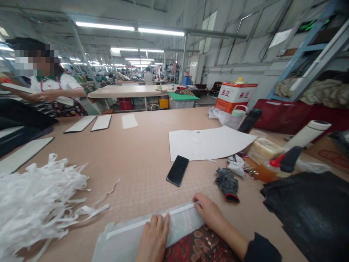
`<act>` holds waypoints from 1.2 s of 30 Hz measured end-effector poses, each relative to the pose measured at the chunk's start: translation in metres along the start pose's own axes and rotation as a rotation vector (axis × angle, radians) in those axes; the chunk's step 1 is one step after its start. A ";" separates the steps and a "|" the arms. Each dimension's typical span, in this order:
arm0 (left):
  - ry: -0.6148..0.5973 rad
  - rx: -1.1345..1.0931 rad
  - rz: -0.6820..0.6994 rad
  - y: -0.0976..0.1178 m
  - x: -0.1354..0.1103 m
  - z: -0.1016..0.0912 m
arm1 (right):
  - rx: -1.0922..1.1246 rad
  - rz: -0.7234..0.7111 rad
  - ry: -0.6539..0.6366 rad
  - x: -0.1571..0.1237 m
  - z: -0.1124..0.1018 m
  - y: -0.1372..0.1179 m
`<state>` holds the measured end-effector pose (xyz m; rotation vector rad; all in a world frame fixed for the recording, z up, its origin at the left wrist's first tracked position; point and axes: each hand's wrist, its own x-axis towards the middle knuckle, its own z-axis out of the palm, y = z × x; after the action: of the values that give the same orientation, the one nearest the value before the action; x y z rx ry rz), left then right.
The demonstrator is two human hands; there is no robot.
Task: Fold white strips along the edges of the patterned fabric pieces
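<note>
Hands lie flat, gripping nothing: left hand (pixel 154 238) and right hand (pixel 210 213) press a white strip (pixel 128 227) onto the clear sheet (pixel 185 223) at the table's (pixel 141 171) near edge. This looks like smoothing, and any further pass wants the strip kept straight.

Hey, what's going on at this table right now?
The person has both hands on a white strip laid along a pale fabric panel at the near edge of the table: the left hand on its middle, the right hand at its right end. A heap of white strips lies to the left, a phone and a dark glove beyond. A co-worker stands at the far left.
</note>
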<state>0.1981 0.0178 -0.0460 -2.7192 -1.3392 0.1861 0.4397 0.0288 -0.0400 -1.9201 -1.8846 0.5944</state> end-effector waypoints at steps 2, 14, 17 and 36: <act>0.004 0.004 -0.004 0.000 0.001 0.005 | -0.010 0.006 0.019 0.001 0.002 -0.001; -0.002 0.001 -0.007 -0.001 0.003 0.001 | -0.001 0.125 0.048 0.005 0.000 0.007; -0.004 0.008 -0.030 0.000 0.003 0.001 | -0.006 0.132 0.027 0.007 0.001 0.007; -0.059 -0.063 -0.035 0.000 -0.001 -0.019 | -0.284 -0.407 -0.045 -0.020 0.033 -0.054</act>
<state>0.2005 0.0161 -0.0273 -2.7598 -1.4311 0.2271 0.3761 0.0091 -0.0378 -1.6090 -2.4060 0.2560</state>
